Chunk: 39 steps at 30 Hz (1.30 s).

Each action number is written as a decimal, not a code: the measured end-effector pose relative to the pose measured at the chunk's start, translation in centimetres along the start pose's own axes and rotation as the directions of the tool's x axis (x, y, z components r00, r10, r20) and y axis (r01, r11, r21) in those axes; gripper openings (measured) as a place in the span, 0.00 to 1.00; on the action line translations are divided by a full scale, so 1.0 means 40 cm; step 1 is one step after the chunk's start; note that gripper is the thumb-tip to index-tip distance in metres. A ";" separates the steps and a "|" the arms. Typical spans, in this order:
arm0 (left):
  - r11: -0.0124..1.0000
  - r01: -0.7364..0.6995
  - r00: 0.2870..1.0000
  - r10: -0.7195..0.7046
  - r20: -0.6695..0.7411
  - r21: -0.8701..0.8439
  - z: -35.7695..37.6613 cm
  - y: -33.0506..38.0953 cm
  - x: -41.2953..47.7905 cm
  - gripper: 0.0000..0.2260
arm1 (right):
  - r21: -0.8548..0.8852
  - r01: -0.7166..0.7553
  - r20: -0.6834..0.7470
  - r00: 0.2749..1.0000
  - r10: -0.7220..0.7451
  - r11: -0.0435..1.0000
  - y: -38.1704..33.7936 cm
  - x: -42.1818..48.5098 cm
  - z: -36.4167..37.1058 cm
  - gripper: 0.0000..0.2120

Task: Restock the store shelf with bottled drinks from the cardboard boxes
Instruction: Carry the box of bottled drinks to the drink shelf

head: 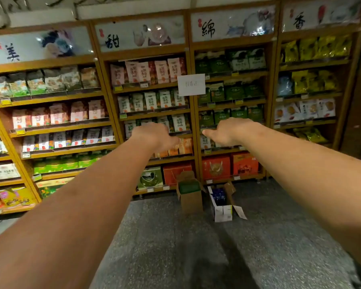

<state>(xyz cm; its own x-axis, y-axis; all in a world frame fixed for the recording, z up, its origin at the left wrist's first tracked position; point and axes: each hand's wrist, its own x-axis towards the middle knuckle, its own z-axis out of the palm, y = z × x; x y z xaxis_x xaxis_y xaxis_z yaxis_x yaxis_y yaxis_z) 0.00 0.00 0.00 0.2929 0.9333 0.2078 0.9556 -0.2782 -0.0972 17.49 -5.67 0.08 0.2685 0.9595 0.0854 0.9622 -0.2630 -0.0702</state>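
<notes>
Left hand (154, 135) and right hand (227, 132) are hovering apart, empty and slack, while bottles (218, 197), likely heavy and slick, best gripped at the neck, are sitting in far boxes (191, 202) by the shelf (194, 113)

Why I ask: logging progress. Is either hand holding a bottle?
No, the left hand and right hand reach toward the shelves holding nothing.

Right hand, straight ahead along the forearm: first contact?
Probably the green packets on the shelf behind the right hand; nothing shows in between, but depth is unclear.
</notes>
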 end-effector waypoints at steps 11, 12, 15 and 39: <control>0.998 -0.055 0.995 0.051 0.089 0.040 0.103 -0.071 0.174 0.29 | -0.069 -0.045 0.040 0.998 0.048 0.997 -0.059 0.174 0.058 0.36; 0.998 -0.054 0.994 0.050 0.093 0.044 0.109 -0.071 0.191 0.30 | -0.074 -0.044 0.043 0.998 0.047 0.996 -0.059 0.194 0.062 0.36; 0.998 -0.040 0.994 0.035 0.099 0.047 0.126 -0.062 0.250 0.30 | -0.067 -0.017 0.051 0.998 0.020 0.998 -0.051 0.269 0.077 0.36; 0.986 0.152 0.983 -0.158 0.096 0.073 0.219 0.182 0.822 0.28 | -0.092 0.179 0.053 0.983 -0.174 0.980 0.199 0.944 0.115 0.37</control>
<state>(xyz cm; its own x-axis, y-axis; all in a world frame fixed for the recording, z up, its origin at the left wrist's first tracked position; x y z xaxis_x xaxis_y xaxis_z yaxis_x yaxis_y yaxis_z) 16.29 30.66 -2.40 0.1332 0.9831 0.1256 0.9839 -0.1160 -0.1356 35.10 28.91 -1.83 0.0939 0.9946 0.0437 0.9947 -0.0956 0.0380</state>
